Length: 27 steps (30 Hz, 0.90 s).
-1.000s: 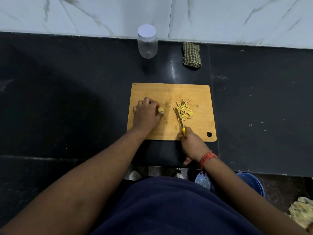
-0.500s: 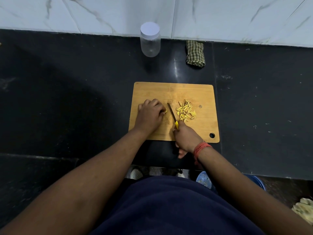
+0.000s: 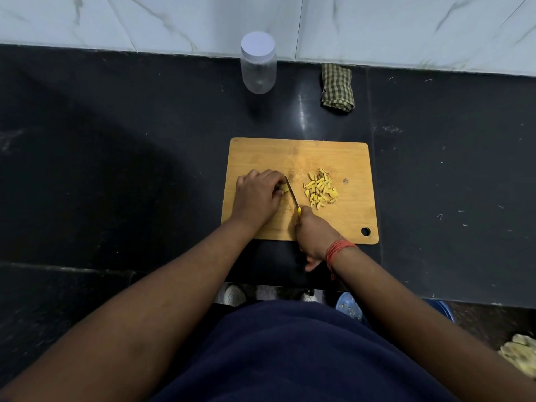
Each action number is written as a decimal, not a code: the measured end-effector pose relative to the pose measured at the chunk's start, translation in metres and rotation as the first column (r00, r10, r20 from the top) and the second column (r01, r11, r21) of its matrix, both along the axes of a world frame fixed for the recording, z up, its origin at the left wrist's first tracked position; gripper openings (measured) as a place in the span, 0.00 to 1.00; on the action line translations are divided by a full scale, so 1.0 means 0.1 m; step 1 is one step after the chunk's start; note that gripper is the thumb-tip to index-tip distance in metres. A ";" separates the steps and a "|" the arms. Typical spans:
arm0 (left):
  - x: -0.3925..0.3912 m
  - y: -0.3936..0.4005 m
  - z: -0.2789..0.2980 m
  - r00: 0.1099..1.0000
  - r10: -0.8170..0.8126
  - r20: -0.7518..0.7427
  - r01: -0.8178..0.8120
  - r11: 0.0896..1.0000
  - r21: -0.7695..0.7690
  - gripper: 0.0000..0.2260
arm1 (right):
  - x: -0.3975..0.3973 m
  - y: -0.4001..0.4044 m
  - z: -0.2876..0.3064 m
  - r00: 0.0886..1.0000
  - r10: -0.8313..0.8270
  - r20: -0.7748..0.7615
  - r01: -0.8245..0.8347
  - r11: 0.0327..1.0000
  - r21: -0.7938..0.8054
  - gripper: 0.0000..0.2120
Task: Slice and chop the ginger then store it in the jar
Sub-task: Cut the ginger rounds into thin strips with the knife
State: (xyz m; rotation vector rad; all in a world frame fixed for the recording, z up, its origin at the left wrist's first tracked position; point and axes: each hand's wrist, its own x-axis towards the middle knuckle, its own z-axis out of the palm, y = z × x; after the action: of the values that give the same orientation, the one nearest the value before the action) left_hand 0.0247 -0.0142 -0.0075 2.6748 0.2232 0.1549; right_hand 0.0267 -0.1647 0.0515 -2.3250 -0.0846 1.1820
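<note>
Head cam looking straight down at the cutting board on the dark counter. My left hand is curled over the last ginger piece, knuckles tucked so the fingertips stay behind the blade, and only a sliver of yellow pokes out. My right hand is wrapped around the yellow handle of the knife, blade resting right against that piece, so I'd say a slice is underway. The chopped ginger pile sits just to the right, shoved out of the cutting lane. The jar is well back by the wall with its lid on, near a folded checked cloth. Compared with a second ago, the knife has swung left from beside the pile over to the held piece.
</note>
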 end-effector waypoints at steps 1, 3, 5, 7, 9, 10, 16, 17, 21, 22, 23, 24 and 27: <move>0.00 0.00 0.00 1.000 0.002 0.002 -0.002 1.000 0.002 0.09 | -0.02 -0.02 0.00 1.000 0.013 0.011 -0.013 1.000 0.000 0.20; 0.00 0.00 0.00 1.000 0.003 0.006 -0.003 1.000 0.019 0.10 | -0.07 -0.09 -0.02 0.999 0.039 0.026 -0.039 0.999 -0.003 0.21; 0.00 -0.01 0.00 1.000 0.001 0.011 -0.001 0.999 0.036 0.10 | -0.14 -0.16 -0.05 0.996 0.075 0.044 -0.074 0.997 -0.024 0.22; -0.01 -0.01 0.00 1.000 0.002 0.014 -0.002 0.999 0.039 0.10 | -0.20 -0.23 -0.08 0.986 0.140 0.087 -0.134 0.989 -0.065 0.20; -0.01 -0.02 -0.01 1.000 0.005 0.013 -0.006 0.999 0.040 0.10 | -0.22 -0.30 -0.10 0.983 0.157 0.091 -0.150 0.986 -0.073 0.19; -0.01 -0.02 -0.01 1.000 0.006 0.012 -0.006 0.999 0.040 0.10 | -0.22 -0.34 -0.10 0.982 0.165 0.096 -0.157 0.984 -0.079 0.18; -0.01 -0.02 -0.03 1.000 0.011 0.005 -0.011 1.000 0.015 0.11 | -0.17 -0.31 0.02 0.979 0.130 0.157 -0.126 0.991 -0.039 0.16; -0.01 -0.02 -0.03 1.000 0.014 0.002 -0.014 1.000 0.013 0.12 | -0.14 -0.28 0.04 0.987 0.095 0.127 -0.094 0.995 -0.012 0.15; -0.01 -0.01 -0.03 1.000 0.016 -0.006 -0.016 1.000 -0.003 0.12 | 0.01 -0.13 0.10 0.999 -0.011 0.032 0.009 0.998 0.055 0.11; -0.01 -0.01 -0.02 1.000 0.016 -0.010 -0.016 1.000 -0.003 0.12 | 0.03 -0.10 0.09 1.000 -0.014 0.028 0.012 0.998 0.054 0.12; -0.01 -0.01 -0.02 1.000 0.015 -0.013 -0.015 1.000 -0.002 0.12 | 0.04 -0.07 0.09 1.000 -0.014 0.021 0.013 0.999 0.052 0.12; -0.01 -0.01 -0.02 1.000 0.015 -0.014 -0.015 1.000 0.000 0.12 | 0.04 -0.05 0.08 1.000 -0.013 0.009 0.013 0.999 0.053 0.14; -0.01 -0.01 -0.02 1.000 0.016 -0.016 -0.016 1.000 0.003 0.12 | 0.05 -0.01 0.07 1.000 -0.015 -0.019 0.016 0.999 0.046 0.17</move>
State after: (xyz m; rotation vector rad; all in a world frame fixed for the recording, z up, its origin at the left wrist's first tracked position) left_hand 0.0233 -0.0156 -0.0099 2.6784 0.2499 0.1392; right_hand 0.0315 -0.1652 0.0590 -2.2709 -0.0860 1.1814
